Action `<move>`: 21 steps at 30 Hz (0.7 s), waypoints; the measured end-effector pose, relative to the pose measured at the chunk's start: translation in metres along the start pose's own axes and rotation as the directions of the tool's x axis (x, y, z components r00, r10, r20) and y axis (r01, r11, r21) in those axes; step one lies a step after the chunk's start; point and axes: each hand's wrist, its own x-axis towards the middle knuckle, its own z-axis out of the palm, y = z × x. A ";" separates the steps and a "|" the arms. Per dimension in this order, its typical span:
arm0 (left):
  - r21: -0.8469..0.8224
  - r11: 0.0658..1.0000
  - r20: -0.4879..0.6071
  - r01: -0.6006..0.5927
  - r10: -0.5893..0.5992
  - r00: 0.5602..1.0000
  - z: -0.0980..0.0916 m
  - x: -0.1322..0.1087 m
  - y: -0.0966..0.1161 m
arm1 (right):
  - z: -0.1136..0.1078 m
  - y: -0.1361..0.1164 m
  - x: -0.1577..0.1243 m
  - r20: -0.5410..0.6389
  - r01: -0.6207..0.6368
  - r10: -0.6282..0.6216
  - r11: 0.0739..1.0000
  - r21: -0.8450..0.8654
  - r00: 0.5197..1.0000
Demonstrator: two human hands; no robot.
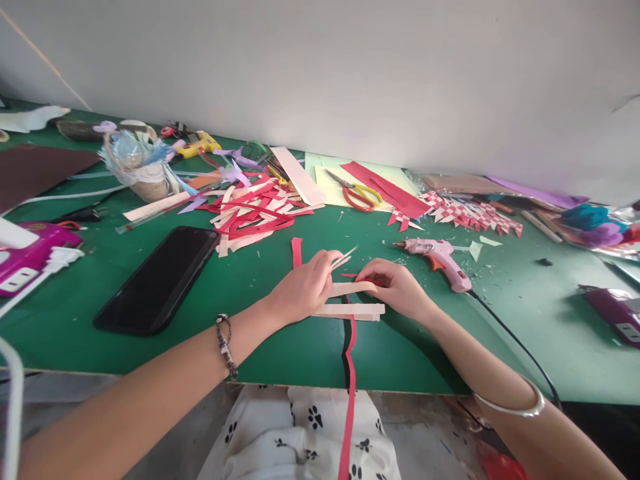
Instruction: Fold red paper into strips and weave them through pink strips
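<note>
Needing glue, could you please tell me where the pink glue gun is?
In the head view, the pink plastic glue gun lies on the green table, just right of the right hand.

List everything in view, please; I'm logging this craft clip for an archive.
flat green table top: one, green, across the view
black slab smartphone: one, black, left of the hands
pink plastic hot-glue gun: one, pink, right of the hands
loose pile of paper strips: one, red and cream, behind the hands
metal scissors with red and yellow handles: one, far middle
woven paper band: one, red and white, far right
cream paper strips: about three, cream, under the hands
long red paper strip: one, red, from the hands over the table edge
left hand: pinching a cream strip, beaded bracelet on wrist
right hand: pinching the red strip, silver bangle on wrist
</note>
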 end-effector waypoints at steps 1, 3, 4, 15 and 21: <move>-0.005 1.000 0.007 0.003 -0.003 1.000 0.000 0.000 0.000 | 0.000 0.000 0.000 0.003 -0.001 0.001 1.000 0.010 1.000; -0.030 1.000 0.027 0.002 -0.001 1.000 -0.002 0.000 0.002 | 0.000 0.001 0.001 0.008 -0.003 0.003 0.999 0.038 1.000; -0.043 0.999 0.036 -0.003 0.004 0.999 -0.002 0.001 0.002 | -0.001 0.000 0.002 0.015 -0.007 0.006 0.999 0.051 1.000; -0.009 0.999 0.058 -0.033 0.034 0.998 -0.004 0.000 0.002 | -0.013 -0.017 0.023 0.256 -0.130 0.148 0.988 -0.087 0.955; 0.021 0.999 0.065 -0.046 0.044 0.997 -0.004 0.000 0.001 | -0.009 -0.019 0.031 0.282 -0.108 0.121 0.992 -0.063 0.952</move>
